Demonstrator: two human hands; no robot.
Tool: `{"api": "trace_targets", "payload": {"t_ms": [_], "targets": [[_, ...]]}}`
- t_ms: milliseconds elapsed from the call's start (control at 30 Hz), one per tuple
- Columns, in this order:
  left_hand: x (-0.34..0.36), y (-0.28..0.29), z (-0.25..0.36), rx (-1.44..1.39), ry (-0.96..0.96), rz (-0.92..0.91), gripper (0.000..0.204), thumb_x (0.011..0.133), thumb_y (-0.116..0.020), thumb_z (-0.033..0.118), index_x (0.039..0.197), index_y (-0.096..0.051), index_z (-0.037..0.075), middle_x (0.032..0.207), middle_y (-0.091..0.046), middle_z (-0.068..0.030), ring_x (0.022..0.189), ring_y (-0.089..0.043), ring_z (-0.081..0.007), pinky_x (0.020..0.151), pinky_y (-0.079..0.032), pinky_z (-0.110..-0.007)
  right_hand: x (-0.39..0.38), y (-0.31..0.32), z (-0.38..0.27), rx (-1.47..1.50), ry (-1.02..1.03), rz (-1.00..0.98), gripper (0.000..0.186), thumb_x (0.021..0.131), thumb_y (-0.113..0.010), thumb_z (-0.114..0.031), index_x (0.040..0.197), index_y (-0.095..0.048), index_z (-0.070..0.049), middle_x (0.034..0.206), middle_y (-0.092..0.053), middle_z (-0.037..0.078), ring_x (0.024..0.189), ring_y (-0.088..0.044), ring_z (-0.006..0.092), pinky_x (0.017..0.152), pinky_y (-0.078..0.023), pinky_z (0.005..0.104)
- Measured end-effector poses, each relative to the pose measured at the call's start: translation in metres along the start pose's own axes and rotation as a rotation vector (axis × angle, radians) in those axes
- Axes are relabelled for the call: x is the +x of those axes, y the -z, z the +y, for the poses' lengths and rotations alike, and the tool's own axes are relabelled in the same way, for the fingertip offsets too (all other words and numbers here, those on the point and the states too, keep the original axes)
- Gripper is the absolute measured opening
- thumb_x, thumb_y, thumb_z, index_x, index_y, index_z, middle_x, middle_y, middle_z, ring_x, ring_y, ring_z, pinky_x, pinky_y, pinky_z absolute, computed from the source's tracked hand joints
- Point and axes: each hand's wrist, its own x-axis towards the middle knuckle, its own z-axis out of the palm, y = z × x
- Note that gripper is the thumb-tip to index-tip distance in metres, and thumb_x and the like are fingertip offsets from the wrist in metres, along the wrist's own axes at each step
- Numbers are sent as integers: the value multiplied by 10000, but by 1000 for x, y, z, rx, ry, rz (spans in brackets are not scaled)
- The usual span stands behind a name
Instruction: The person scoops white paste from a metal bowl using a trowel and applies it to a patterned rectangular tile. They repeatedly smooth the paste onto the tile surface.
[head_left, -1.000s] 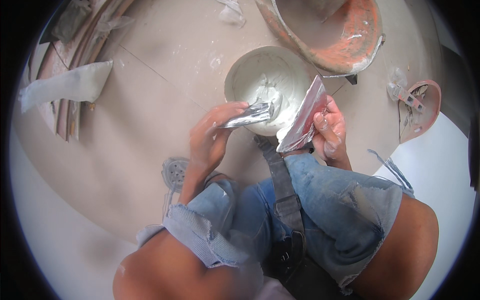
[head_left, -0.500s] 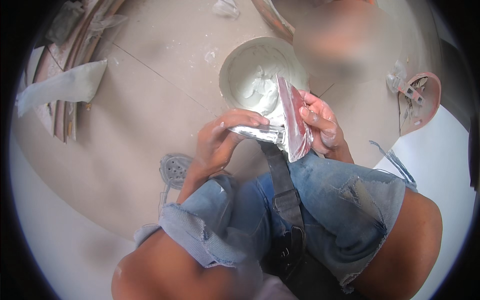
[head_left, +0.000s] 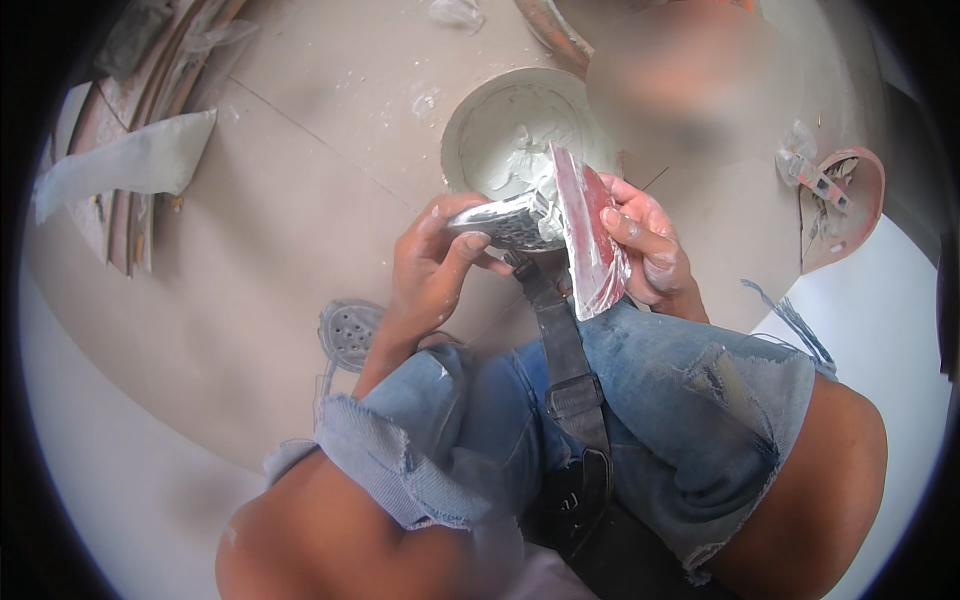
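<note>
My left hand [head_left: 428, 258] is closed on a flat dark tool [head_left: 508, 226] smeared with white paste, its thumb along the near edge. Between the thumb and fingers of my right hand [head_left: 655, 245] is a red putty spreader [head_left: 597, 240], tilted, with white paste along its edges. The two tools meet, and a lump of white paste [head_left: 548, 208] sits where they touch. Just beyond them stands a round tub [head_left: 462, 120] with more white paste [head_left: 515, 165] inside. The far end of the red spreader overlaps the tub's near right side.
To the far left lie long strips [head_left: 122, 235] and a pale translucent sheet [head_left: 150, 160]. A reddish curved container [head_left: 862, 205] with debris stands at the right. A perforated grey shoe [head_left: 352, 333] shows beside my left forearm. A black strap [head_left: 560, 340] hangs between my thighs.
My left hand has turned its tool, so that a dark speckled face shows instead of the shiny one, and the thumb now shows below it. The red spreader has barely moved.
</note>
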Motion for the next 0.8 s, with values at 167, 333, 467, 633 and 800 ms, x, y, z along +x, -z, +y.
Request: {"api": "trace_targets", "payload": {"t_ms": [167, 333, 467, 633, 800], "targets": [[0, -6, 5, -92, 15, -74, 254, 1045, -534, 14, 1276, -624, -42, 1227, -672, -188, 1094, -708, -265, 776, -668, -359, 3, -1, 2, 48, -86, -47, 589, 1052, -653, -164, 1528, -403, 75, 1389, -621, 171, 1271, -632, 203, 1094, -502, 357], [-2, -13, 14, -90, 96, -247, 299, 1007, -486, -48, 1235, -680, -46, 1232, -693, -178, 1092, -711, -249, 798, -653, -338, 10, 5, 12, 48, -104, 56, 570, 1053, -670, -198, 1500, -436, 67, 1350, -635, 150, 1267, -627, 204, 1081, -509, 373], [-8, -11, 10, -70, 64, -178, 245, 1047, -611, 105, 1236, -644, -47, 1157, -682, -194, 984, -725, -261, 699, -663, -346, 12, 4, 9, 48, -60, 265, 481, 1065, -650, -191, 1463, -495, 32, 1286, -659, 96, 1169, -642, 172, 973, -529, 335], [-12, 2, -2, -22, 41, 124, 459, 1051, -688, 303, 1291, -562, -67, 1071, -701, -214, 810, -753, -240, 541, -647, -326, 5, -8, 0, 211, -117, 199, 347, 1122, -525, -207, 1385, -479, 15, 999, -469, 3, 767, -428, 55, 532, -384, 165], [0, -5, 21, -71, 138, 204, 387, 1083, -591, 251, 1261, -549, -90, 952, -739, -205, 659, -745, -250, 477, -594, -280, 1, -5, 9, 190, -74, 184, 416, 1109, -565, -227, 1438, -455, 2, 1004, -506, 20, 798, -471, 72, 574, -443, 200]]}}
